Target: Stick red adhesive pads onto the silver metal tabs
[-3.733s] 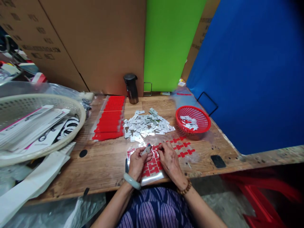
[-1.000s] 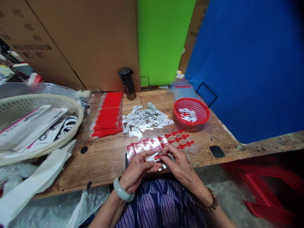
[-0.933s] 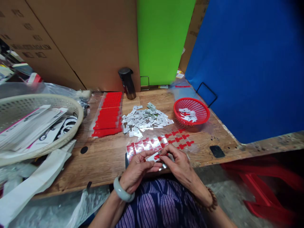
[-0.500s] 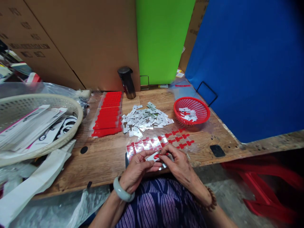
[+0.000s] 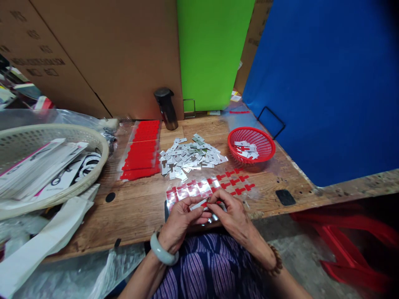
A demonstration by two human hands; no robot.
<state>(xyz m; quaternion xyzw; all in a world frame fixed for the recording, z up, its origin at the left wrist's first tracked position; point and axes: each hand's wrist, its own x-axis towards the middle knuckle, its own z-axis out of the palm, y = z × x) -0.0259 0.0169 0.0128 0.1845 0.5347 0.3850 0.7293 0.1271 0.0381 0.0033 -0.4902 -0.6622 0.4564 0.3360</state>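
Head view: over the sheet (image 5: 199, 189), left hand (image 5: 183, 216) grips a plate (image 5: 196, 206), right hand (image 5: 232, 211) now pinching, seemingly attaching, its sticker (image 5: 204, 204).

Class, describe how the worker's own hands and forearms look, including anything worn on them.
Both the left hand and the right hand are ungloved, and the forearms show no sleeves. Round the left wrist is a smooth, pale grey-green bangle; round the right, a brown bracelet that looks beaded. No writing or marking is readable on either.
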